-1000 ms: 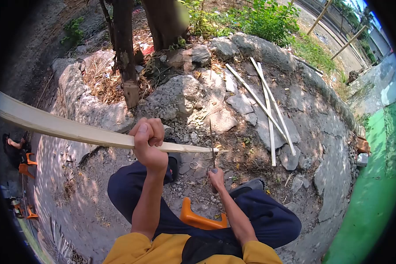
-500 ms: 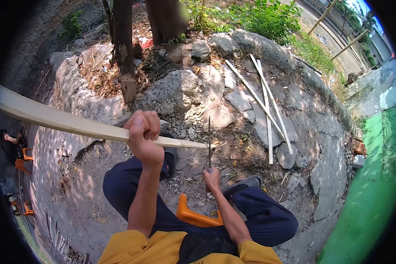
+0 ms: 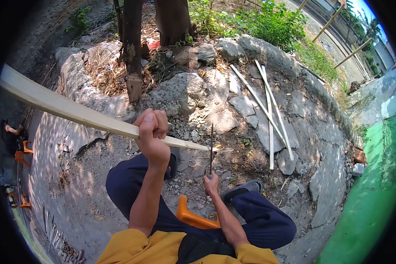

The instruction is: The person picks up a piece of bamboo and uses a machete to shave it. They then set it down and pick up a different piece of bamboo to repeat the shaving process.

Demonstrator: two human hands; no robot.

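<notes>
My left hand (image 3: 152,134) is wrapped round a long pale strip of wood (image 3: 70,107), thumb on top. The strip slants from the upper left, wide and close to the camera, to a thin tip near the middle. My right hand (image 3: 211,184) grips the handle of a long knife (image 3: 212,147), its narrow dark blade pointing away from me, seen nearly edge-on. The strip's tapered tip meets the blade about midway, with thin frayed slivers just past it. Both hands are in front of my knees, over the broken ground.
Three pale strips (image 3: 271,114) lie crossed on cracked concrete slabs to the right. Ahead are rubble and a tree trunk (image 3: 133,53). An orange plastic stool (image 3: 196,215) is under me. A green surface (image 3: 361,198) runs along the right, and a person's foot (image 3: 14,130) shows far left.
The far left end of the strip has risen, and my left hand has shifted slightly right in view. The knife stays at the strip's tip. The whole view has shifted a little.
</notes>
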